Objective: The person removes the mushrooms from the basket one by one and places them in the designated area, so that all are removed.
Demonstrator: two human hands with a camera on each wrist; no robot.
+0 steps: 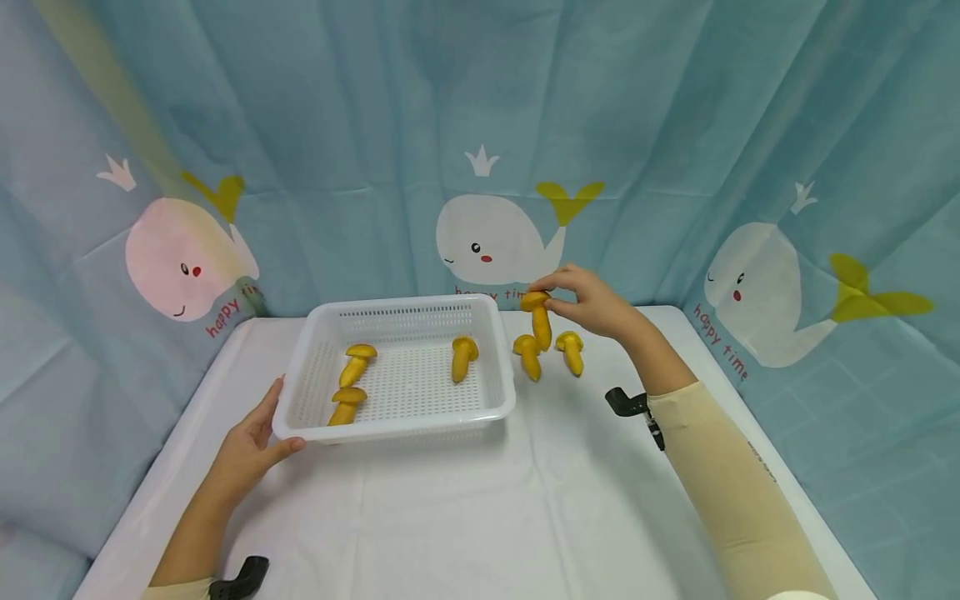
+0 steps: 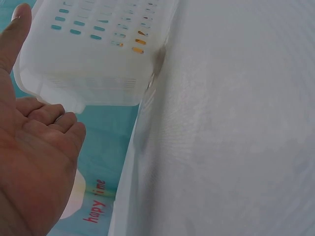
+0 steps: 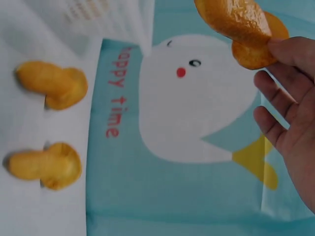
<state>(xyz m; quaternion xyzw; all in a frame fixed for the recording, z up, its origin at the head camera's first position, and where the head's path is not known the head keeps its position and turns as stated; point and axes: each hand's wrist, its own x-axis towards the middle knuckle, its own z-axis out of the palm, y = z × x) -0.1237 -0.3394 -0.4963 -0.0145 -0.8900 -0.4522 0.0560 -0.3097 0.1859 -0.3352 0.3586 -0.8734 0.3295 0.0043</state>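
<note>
- Right hand (image 1: 592,304), right of upper centre in the head frame: thumb and fingertips pinch a held mushroom (image 1: 540,321) at its cap.
- Key relation: held mushroom sits beyond the right wall of the white basket (image 1: 408,430), near it but outside. From the right grip, it lies toward frame left, as does the basket.
- Long axis: near upright in the head frame, cap up, stem down, slight tilt. Right wrist view: stem runs to the upper left, away from the fingertips.
- Lower stem end overlaps the nearer loose mushroom (image 1: 531,362) in the head frame; contact, can't tell.
- Farther loose mushroom (image 1: 572,354) just to its right; both lie on the counter (image 1: 450,517), caps toward the frame top. Right hand is nearer to both.
- Left hand (image 1: 243,458), lower left: thumb and fingers spread around the basket's near left corner, holding no mushroom; firm contact, can't tell.
- Basket: left of centre, long side across the frame, three inside. Right-side mushroom (image 1: 463,358) near the right wall, stem toward the frame bottom; upper-left mushroom (image 1: 356,367) and lower-left mushroom (image 1: 347,407) one below the other near the left wall, stems slanting to the lower left.
</note>
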